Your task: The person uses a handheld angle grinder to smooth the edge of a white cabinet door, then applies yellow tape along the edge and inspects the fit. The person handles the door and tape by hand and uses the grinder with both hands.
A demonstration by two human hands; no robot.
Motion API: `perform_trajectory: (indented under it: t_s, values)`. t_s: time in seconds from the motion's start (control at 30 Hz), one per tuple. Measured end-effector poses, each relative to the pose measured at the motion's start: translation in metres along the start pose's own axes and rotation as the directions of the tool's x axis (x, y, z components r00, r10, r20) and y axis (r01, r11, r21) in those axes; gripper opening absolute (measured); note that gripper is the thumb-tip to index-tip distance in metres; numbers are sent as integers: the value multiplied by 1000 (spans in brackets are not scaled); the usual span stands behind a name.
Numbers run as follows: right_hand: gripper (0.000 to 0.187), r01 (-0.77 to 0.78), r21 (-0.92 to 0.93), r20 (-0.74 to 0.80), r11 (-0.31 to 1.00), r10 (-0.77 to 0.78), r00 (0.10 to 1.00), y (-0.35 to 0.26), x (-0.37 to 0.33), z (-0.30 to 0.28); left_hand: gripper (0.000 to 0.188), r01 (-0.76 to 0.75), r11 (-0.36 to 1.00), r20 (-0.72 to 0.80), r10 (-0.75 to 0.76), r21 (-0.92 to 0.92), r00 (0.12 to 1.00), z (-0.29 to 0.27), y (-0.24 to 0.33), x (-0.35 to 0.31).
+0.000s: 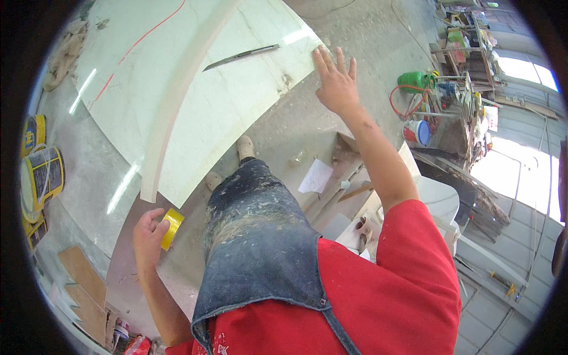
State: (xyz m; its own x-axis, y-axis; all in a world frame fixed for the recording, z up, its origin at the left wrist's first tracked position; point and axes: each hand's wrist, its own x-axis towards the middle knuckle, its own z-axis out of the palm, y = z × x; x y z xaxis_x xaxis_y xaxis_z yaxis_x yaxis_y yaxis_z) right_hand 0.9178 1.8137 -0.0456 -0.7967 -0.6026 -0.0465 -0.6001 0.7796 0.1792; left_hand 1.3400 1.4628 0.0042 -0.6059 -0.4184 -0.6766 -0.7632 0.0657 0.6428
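A roll of yellow tape (pixel 171 229) is in my left hand (pixel 148 236), gripped between thumb and fingers beside the near end of a curved cream strip (pixel 171 112). That strip lies across a large pale, glossy slab (pixel 236 112) with faint veining. My right hand (pixel 338 83) has its fingers spread, the fingertips at the slab's right corner and nothing in the grasp. On the slab, between the strip and that corner, rests a slim dark tool (pixel 241 57) with a pointed end, like a utility knife. A red line (pixel 140 39) runs over the slab's left part.
Yellow-and-black buckets (pixel 46 174) stand at the left edge. To the right are a green gas cylinder (pixel 414 80) with a red hose, a white bucket with a blue end (pixel 418 132), and cluttered shelving. A paper sheet (pixel 316 176) lies near my legs; wooden boards (pixel 83 278) lean lower left.
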Motion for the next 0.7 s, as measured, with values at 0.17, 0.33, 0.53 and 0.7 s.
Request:
perform_trajectory:
  t_s: [0.17, 0.33, 0.53, 0.7]
  values:
    - [81, -95, -176, 59, 980, 107, 993, 35, 23, 0, 39, 5, 996, 10, -4, -89, 1000, 4, -4, 1]
    - [65, -136, 107, -34, 985, 140, 990, 11, 49, -51, 39, 39, 999, 60, -37, -30, 998, 1, -2, 3]
    - [39, 354, 268, -206, 896, -306, 930, -90, 85, -46, 39, -174, 970, 132, 152, 171, 980, -5, -9, 12]
    - [19, 257, 348, -50, 902, -256, 965, -100, 80, -63, 40, -88, 963, 192, 39, 255, 981, -6, 10, 12]
